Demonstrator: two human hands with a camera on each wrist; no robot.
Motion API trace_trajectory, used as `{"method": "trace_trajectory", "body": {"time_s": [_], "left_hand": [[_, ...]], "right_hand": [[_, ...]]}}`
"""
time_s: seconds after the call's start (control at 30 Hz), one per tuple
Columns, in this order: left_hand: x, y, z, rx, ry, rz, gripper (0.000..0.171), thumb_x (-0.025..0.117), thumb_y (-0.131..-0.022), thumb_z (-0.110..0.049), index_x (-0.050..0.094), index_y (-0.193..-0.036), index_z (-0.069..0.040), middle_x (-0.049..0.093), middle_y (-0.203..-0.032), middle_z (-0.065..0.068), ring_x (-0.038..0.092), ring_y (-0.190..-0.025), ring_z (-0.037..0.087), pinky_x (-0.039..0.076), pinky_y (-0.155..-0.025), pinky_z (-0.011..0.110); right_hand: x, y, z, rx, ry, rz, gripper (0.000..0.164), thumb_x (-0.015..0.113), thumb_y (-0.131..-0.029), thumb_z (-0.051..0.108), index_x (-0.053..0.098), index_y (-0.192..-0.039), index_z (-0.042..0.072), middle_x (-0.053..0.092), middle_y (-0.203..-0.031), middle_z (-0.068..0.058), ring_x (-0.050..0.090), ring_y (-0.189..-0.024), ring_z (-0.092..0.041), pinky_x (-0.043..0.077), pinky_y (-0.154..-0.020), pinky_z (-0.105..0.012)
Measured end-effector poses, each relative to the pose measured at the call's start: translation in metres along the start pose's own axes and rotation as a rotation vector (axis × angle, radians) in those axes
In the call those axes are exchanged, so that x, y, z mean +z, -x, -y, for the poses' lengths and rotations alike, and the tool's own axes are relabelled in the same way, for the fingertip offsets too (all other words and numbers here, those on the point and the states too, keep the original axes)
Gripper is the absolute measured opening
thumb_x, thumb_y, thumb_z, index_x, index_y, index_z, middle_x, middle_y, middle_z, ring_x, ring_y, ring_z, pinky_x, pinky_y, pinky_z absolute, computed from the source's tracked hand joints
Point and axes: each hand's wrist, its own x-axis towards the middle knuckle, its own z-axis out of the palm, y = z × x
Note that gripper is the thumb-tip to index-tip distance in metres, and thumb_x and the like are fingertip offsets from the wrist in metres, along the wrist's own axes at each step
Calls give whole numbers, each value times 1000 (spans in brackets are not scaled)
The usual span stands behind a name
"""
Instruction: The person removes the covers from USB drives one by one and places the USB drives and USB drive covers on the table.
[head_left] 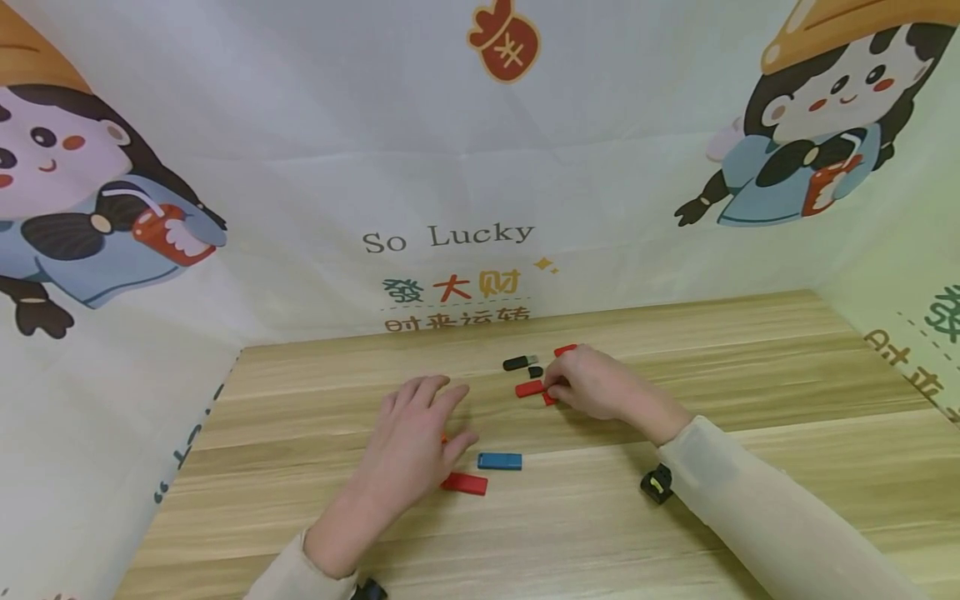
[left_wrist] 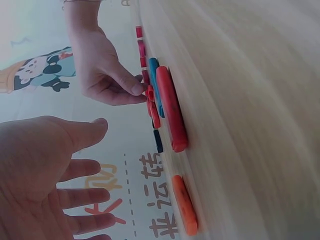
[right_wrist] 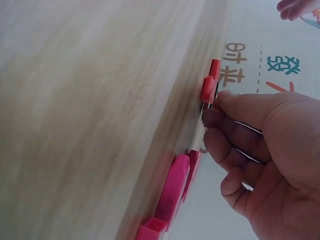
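The right hand [head_left: 596, 383] pinched a small red cap [head_left: 550, 399] right of the head view's centre, probably because its size suited no fuller grip; a red USB stick [head_left: 528, 389] lay just left. Lower left, the left hand [head_left: 412, 437] hovered, fingers spread, near a blue USB stick [head_left: 499, 462].

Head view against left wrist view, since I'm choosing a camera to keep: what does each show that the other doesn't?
Only the head view shows the printed words "So Lucky", the back of the left hand, its sleeve and the metal plug on the black stick.

Only the left wrist view shows that hand's palm and the whole orange stick; the head view gives just a sliver of it.

Both show the right hand, its fingertips at a small red piece, the blue stick and the large red stick.
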Motion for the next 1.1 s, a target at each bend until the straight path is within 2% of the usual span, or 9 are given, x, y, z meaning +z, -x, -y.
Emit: {"method": "trace_trajectory", "body": {"time_s": [0.3,0.57,0.83,1.1], "left_hand": [[-1,-2,-4,8,5,11,59,73,-83,-43,56,-133,-16,50,-135,8,43,-125,31,36,-101,51],[0,-4,-7,2,17,50,60,72,-83,-45,56,-134,-18,51,-135,6,44,-125,30,37,-100,50],[1,-7,-9,31,32,93,58,72,-84,-43,56,-133,-15,55,-129,6,49,-119,28,41,-98,48],[10,-10,-13,62,57,150,52,71,-85,-42,60,-128,-15,59,-120,0,53,-110,21,43,-95,41]], "right_hand": [[-7,10,6,5,13,-81,9,67,-89,16,73,-95,15,66,-88,9,57,-74,-7,49,-72,-30],[-16,23,15,-23,31,-145,20,68,-89,19,72,-105,10,68,-98,1,64,-87,-17,50,-81,-36],[-21,38,22,-40,70,-184,24,70,-87,25,71,-108,13,67,-104,1,61,-95,-15,50,-85,-35],[-22,55,23,-33,99,-197,28,71,-87,28,70,-111,12,66,-110,-1,60,-104,-22,47,-92,-41]]}}
